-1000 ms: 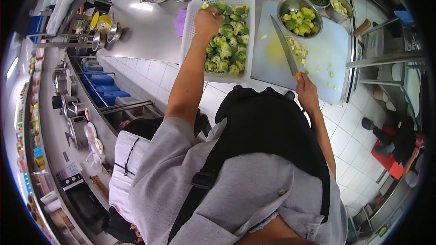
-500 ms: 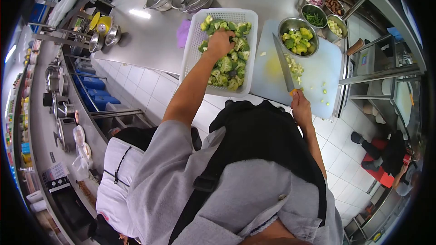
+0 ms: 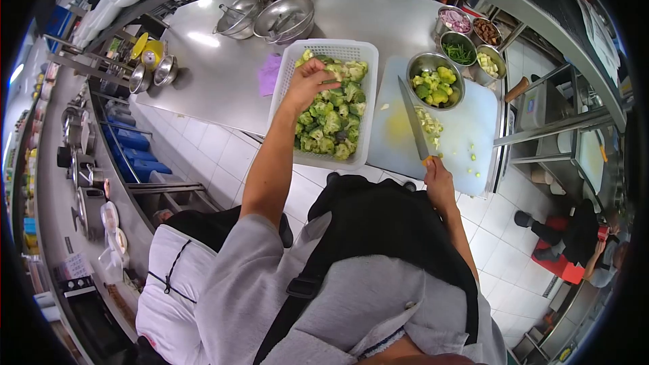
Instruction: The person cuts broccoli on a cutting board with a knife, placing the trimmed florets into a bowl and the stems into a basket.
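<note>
A white plastic basket point(image 3: 278, 108) full of broccoli florets point(image 3: 331, 122) stands at the counter's front edge. Over its upper left part is my left hand point(image 3: 309, 86), its fingers pinched round a broccoli floret that they mostly cover. My right hand point(image 3: 440, 186) grips the orange handle of a kitchen knife point(image 3: 414, 119), whose blade lies along the pale cutting board point(image 3: 395, 136) and points away from me. Chopped pale green pieces point(image 3: 430, 127) lie beside the blade. A steel bowl point(image 3: 460, 100) of cut broccoli rests at the board's far side.
Bowls of sliced onion point(image 3: 455, 21), chopped greens point(image 3: 460, 49), brown pieces point(image 3: 486, 32) and pale cubes point(image 3: 487, 64) stand at the back right. Steel bowls point(image 3: 284, 17) and a purple cloth point(image 3: 269, 74) are behind and left of the basket. A seated person point(image 3: 574, 233) is at right.
My left hand has drawn back from among the florets toward the basket's left side, its fingers now pinched. The right hand still holds the knife on the board. The view has shifted slightly.
</note>
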`<state>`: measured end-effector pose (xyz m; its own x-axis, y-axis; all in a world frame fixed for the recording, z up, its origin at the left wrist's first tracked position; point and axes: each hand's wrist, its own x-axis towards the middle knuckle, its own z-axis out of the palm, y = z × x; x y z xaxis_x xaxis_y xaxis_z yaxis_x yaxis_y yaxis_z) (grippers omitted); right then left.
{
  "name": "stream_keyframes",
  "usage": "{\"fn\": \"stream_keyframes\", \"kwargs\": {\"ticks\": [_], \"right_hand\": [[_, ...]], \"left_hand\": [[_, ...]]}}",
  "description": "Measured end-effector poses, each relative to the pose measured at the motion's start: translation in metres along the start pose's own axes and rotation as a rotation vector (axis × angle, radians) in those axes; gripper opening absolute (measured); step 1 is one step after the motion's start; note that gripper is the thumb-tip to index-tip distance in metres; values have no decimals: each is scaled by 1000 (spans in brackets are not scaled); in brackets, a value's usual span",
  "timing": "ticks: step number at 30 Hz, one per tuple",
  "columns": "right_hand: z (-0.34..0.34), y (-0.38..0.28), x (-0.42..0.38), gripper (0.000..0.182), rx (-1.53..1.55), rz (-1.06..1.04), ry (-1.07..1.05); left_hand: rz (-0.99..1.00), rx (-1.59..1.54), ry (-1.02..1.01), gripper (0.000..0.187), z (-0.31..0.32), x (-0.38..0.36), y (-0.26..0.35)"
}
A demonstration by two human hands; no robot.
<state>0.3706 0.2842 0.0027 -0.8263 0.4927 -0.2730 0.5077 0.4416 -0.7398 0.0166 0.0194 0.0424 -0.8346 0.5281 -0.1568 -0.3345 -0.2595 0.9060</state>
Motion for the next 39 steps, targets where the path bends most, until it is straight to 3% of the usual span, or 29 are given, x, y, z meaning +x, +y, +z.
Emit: {"fn": "stream_keyframes", "kwargs": {"ticks": [6,9,16,20,25,32,35,39], "right_hand": [[4,13,4,38,-27,-70,-12],[-8,-17,-2,37,142,95,-153],[-11,-13,-1,36,157,22,-113],[-24,-16,-8,37,261,134,-161],[-33,-5,-12,41,250,109,-169],[-45,-17,-33,38,296,23,-36],[-56,-20,-49,39,294,-36,-5],[-60,-15,-64,39,302,-113,13]], "left_hand": [[83,-230,-183,25,64,-41,-12],[-37,-311,-308,44,84,-56,-22],[-110,-341,-265,26,143,-97,-50],[-251,-359,-381,22,140,-101,-77],[-289,-189,-244,34,160,-114,-89],[-284,-351,-6,26,170,-117,-87],[-184,-309,7,27,171,-115,-103],[-240,-267,118,27,175,-113,-104]]}}
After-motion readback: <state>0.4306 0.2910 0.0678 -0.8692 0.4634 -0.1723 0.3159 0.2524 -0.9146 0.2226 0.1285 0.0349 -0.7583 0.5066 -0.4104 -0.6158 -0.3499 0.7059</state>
